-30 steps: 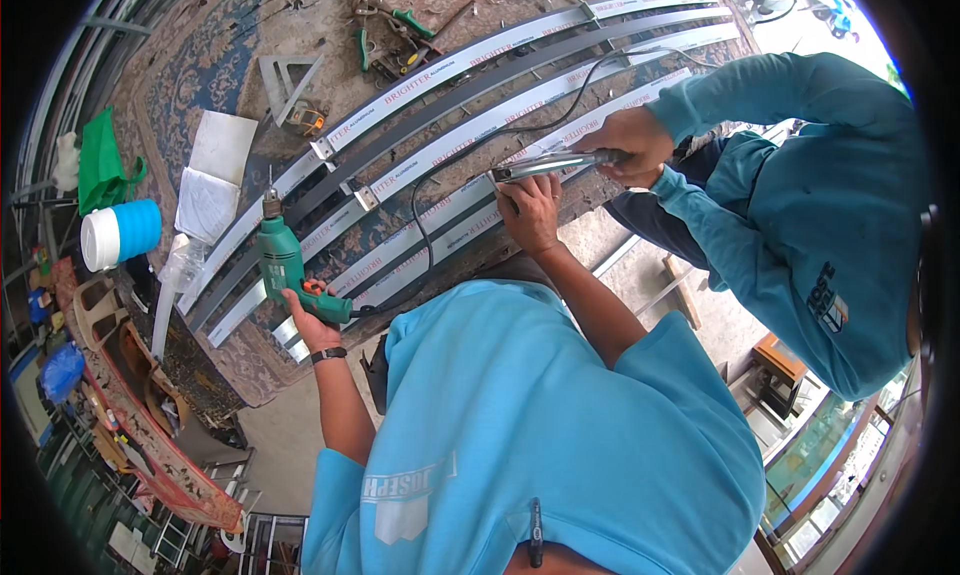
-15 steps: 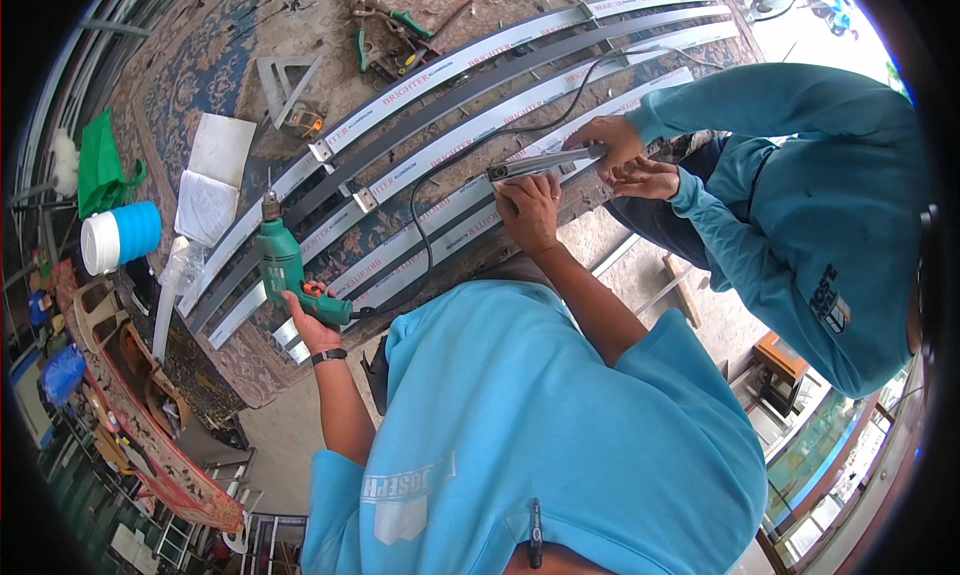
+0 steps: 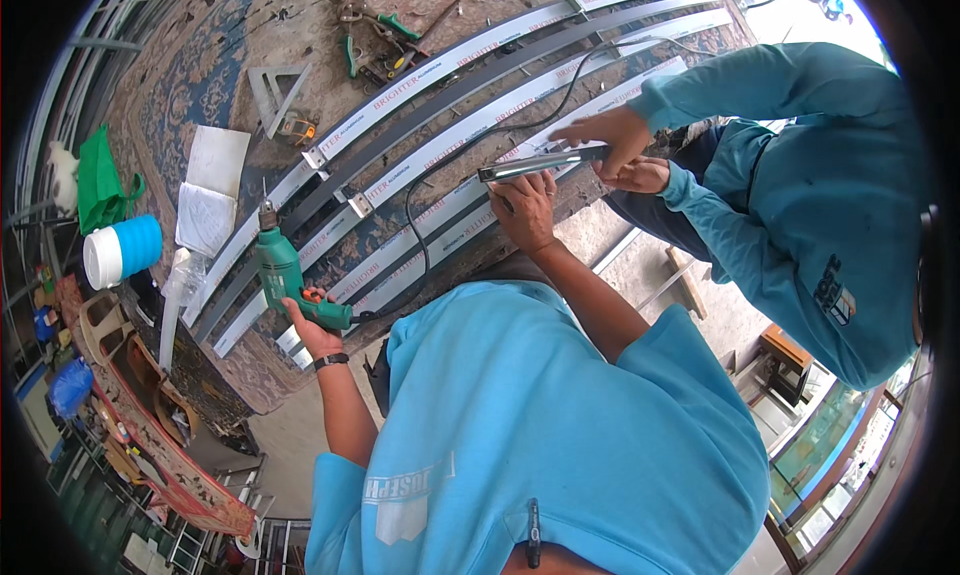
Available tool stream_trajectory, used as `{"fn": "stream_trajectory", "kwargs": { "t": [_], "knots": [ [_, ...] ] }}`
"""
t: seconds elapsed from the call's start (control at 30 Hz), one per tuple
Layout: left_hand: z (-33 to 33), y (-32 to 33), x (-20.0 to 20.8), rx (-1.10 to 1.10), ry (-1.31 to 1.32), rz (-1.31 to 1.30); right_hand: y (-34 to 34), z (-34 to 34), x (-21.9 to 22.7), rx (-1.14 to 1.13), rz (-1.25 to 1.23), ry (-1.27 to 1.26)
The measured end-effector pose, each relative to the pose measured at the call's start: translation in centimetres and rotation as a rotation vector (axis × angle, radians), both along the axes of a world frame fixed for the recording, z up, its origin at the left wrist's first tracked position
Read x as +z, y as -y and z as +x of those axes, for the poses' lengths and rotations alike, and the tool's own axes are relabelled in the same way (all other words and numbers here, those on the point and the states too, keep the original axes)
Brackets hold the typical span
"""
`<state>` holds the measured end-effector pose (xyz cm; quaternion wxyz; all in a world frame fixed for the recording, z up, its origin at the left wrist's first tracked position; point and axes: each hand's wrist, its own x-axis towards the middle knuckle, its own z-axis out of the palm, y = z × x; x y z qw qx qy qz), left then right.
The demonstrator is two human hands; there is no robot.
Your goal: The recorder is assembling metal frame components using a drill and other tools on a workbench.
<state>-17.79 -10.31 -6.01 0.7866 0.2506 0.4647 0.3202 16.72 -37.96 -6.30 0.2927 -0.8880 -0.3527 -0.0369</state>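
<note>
My left hand [image 3: 314, 332] is closed around the grip of a green power drill [image 3: 284, 262], its bit pointing away from me over the table's left side. My right hand [image 3: 525, 212] has its fingers curled at the near end of a short silver metal channel [image 3: 540, 163], above the long strips. A co-worker in teal sleeves stands on the right; their upper hand [image 3: 622, 138] is over the channel's far end, blurred by motion, and their lower hand [image 3: 640, 175] is just beneath that end. Long aluminium strips [image 3: 440, 153] with printed protective film lie across the table.
The drill's black cord [image 3: 500, 129] runs over the strips. Pliers [image 3: 350, 50], a triangular square [image 3: 276, 93] and a tape measure [image 3: 297, 128] lie beyond them. To the left are papers [image 3: 208, 205], a blue-and-white jug [image 3: 122, 251] and a green bag [image 3: 103, 185].
The co-worker's upper hand has shifted, its fingers now stretched out over the channel. The channel's near end has moved slightly left. My left hand still holds the drill.
</note>
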Motion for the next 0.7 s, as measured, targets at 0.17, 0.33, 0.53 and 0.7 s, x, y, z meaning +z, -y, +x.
{"fn": "stream_trajectory", "kwargs": {
  "t": [0.17, 0.33, 0.53, 0.7],
  "knots": [
    [-0.04, -0.04, -0.13, 0.009, -0.011, 0.0, 0.07, 0.02, -0.01, 0.001, 0.008, -0.044],
    [-0.15, -0.02, -0.07, 0.004, -0.017, -0.01, 0.24, -0.02, -0.43, 0.015, 0.015, -0.033],
    [0.01, -0.1, 0.0, -0.008, -0.036, 0.021, 0.25, -0.12, -0.56, 0.002, 0.033, -0.019],
    [0.81, 0.29, 0.5, 0.039, -0.104, 0.064, 0.07, -0.01, -0.65, 0.005, 0.056, -0.044]
  ]
}}
